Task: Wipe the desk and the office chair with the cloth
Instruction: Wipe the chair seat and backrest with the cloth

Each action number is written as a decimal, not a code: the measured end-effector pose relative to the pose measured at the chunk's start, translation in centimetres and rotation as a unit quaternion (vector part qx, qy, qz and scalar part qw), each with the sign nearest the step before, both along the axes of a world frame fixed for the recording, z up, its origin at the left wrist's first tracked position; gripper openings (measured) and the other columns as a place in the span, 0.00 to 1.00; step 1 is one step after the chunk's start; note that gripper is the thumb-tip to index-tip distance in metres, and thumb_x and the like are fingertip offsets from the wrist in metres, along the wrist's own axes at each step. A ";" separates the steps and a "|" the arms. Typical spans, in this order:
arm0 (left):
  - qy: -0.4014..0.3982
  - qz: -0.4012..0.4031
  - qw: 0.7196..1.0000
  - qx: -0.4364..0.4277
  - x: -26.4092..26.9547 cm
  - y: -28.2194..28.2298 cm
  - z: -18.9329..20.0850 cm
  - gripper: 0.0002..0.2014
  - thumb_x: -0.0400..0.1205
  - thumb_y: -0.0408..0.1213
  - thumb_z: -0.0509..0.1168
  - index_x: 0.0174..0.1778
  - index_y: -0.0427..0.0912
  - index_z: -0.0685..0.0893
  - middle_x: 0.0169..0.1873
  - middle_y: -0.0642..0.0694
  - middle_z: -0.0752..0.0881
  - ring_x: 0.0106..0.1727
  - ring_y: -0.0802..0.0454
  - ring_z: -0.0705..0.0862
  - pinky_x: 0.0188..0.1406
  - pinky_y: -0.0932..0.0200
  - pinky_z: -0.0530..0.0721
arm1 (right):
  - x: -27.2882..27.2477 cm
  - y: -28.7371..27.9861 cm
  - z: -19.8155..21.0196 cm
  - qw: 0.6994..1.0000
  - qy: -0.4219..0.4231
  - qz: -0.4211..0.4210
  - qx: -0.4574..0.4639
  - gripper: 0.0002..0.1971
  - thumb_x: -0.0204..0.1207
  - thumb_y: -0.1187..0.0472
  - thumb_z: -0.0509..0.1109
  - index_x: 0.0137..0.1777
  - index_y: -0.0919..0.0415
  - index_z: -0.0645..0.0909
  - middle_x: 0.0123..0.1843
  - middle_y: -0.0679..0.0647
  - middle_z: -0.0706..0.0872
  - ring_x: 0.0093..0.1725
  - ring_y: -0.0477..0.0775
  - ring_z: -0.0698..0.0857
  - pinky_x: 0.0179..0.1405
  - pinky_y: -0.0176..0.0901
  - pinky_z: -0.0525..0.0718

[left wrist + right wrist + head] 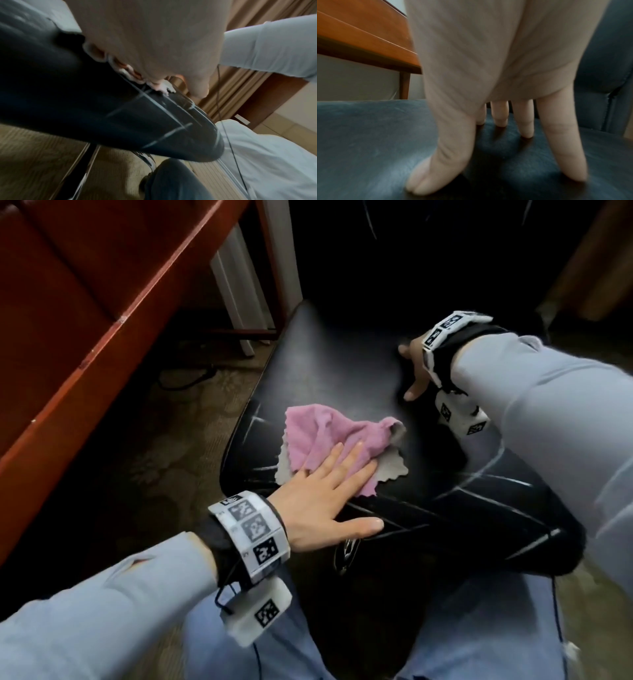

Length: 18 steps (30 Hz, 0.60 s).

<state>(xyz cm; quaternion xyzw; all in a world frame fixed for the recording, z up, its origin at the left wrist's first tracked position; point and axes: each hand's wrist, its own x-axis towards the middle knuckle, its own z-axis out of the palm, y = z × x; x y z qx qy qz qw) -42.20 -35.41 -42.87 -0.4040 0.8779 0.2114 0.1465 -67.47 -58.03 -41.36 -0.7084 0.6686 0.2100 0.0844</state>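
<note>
The pink and grey cloth [325, 433] lies crumpled on the front of the black office chair seat [325, 364]. My left hand [363, 484] presses flat on the cloth's near side, fingers straight, thumb spread over the seat's front edge. In the left wrist view the left hand [163, 47] covers the cloth's scalloped edge [123, 67] on the seat [85, 101]. My right hand [411, 368] rests further back on the seat and holds nothing. The right wrist view shows the right hand [498, 148] with spread fingertips [573, 174] on the seat [368, 135]. The reddish wooden desk [85, 302] stands at left.
The chair's backrest [604, 54] rises behind my right hand. White posts [246, 285] and a dark cable [185, 378] lie under the desk on patterned carpet. My jeans-clad legs [239, 645] are in front of the seat. White bedding [265, 155] and tan curtains [248, 74] lie to the right.
</note>
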 end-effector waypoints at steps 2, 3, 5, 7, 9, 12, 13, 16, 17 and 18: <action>-0.016 0.014 1.000 0.008 -0.3 -1.9 0.1 0.44 0.77 0.76 0.40 0.86 0.62 0.35 0.83 0.60 0.26 0.83 0.58 0.25 0.83 0.41 0.31 | 0.7 1.2 1.1 1.000 0.016 -0.002 0.005 0.57 0.49 0.36 0.87 0.76 0.66 0.74 0.64 0.66 0.85 0.61 0.65 0.86 0.64 0.60 0.83; -0.015 0.033 0.999 0.006 -0.7 -3.4 0.3 0.42 0.78 0.76 0.39 0.86 0.63 0.35 0.83 0.60 0.27 0.83 0.58 0.26 0.83 0.38 0.33 | 1.0 1.7 1.5 0.999 0.035 0.001 0.009 0.56 0.51 0.34 0.85 0.77 0.64 0.74 0.64 0.64 0.87 0.60 0.62 0.87 0.63 0.56 0.84; -0.008 0.084 0.996 -0.007 -1.6 -6.5 0.3 0.41 0.80 0.75 0.41 0.86 0.64 0.36 0.84 0.61 0.28 0.85 0.57 0.30 0.82 0.30 0.37 | 1.4 2.5 2.3 0.999 0.053 0.009 0.009 0.59 0.47 0.26 0.80 0.77 0.60 0.74 0.60 0.59 0.89 0.57 0.60 0.88 0.59 0.51 0.86; -0.010 0.116 0.993 -0.017 -2.5 -8.2 0.1 0.42 0.79 0.77 0.41 0.85 0.65 0.36 0.84 0.61 0.29 0.86 0.54 0.31 0.81 0.27 0.38 | 1.5 2.8 2.7 0.999 0.051 -0.006 0.009 0.67 0.37 0.21 0.75 0.78 0.58 0.72 0.59 0.58 0.89 0.56 0.61 0.88 0.60 0.54 0.86; -0.007 0.117 0.993 -0.012 -2.7 -7.4 0.2 0.44 0.77 0.78 0.42 0.86 0.64 0.36 0.84 0.60 0.28 0.86 0.52 0.31 0.81 0.26 0.38 | 1.7 3.9 3.3 0.999 0.031 -0.030 0.008 0.66 0.46 0.24 0.78 0.83 0.58 0.64 0.68 0.59 0.85 0.64 0.63 0.85 0.66 0.55 0.82; -0.003 0.069 0.998 -0.006 -1.0 -4.7 0.1 0.43 0.77 0.77 0.39 0.85 0.64 0.32 0.82 0.60 0.26 0.85 0.53 0.28 0.81 0.30 0.37 | 1.0 5.0 3.2 0.996 -0.035 -0.087 0.002 0.59 0.63 0.35 0.80 0.87 0.58 0.53 0.82 0.60 0.69 0.79 0.62 0.71 0.76 0.50 0.69; -0.007 0.059 0.998 -0.014 0.1 -4.3 0.0 0.43 0.75 0.77 0.37 0.84 0.65 0.32 0.82 0.61 0.25 0.84 0.54 0.27 0.81 0.30 0.38 | 0.9 5.1 3.2 0.994 -0.048 -0.094 0.004 0.60 0.61 0.33 0.80 0.87 0.56 0.53 0.83 0.59 0.68 0.80 0.61 0.70 0.76 0.49 0.68; -0.010 0.118 0.993 -0.026 3.7 -5.7 -0.1 0.45 0.71 0.80 0.33 0.84 0.68 0.32 0.81 0.63 0.24 0.84 0.55 0.27 0.82 0.28 0.42 | 1.6 5.1 3.6 0.997 -0.017 -0.068 0.034 0.72 0.40 0.19 0.76 0.85 0.53 0.58 0.78 0.60 0.74 0.74 0.66 0.75 0.73 0.56 0.75; -0.008 0.150 0.988 -0.029 4.1 -6.3 -0.1 0.46 0.71 0.81 0.34 0.84 0.67 0.32 0.81 0.63 0.24 0.84 0.55 0.27 0.83 0.27 0.43 | 1.8 4.6 3.5 0.998 0.008 -0.055 0.040 0.76 0.30 0.16 0.73 0.83 0.53 0.62 0.73 0.61 0.78 0.70 0.67 0.79 0.69 0.60 0.78; -0.008 0.170 0.985 -0.029 4.1 -6.5 -0.2 0.47 0.70 0.81 0.35 0.84 0.67 0.33 0.82 0.62 0.24 0.84 0.54 0.27 0.82 0.27 0.43 | 2.0 4.3 3.0 0.997 0.027 -0.051 0.043 0.79 0.21 0.14 0.70 0.79 0.54 0.67 0.67 0.61 0.82 0.65 0.67 0.82 0.65 0.62 0.81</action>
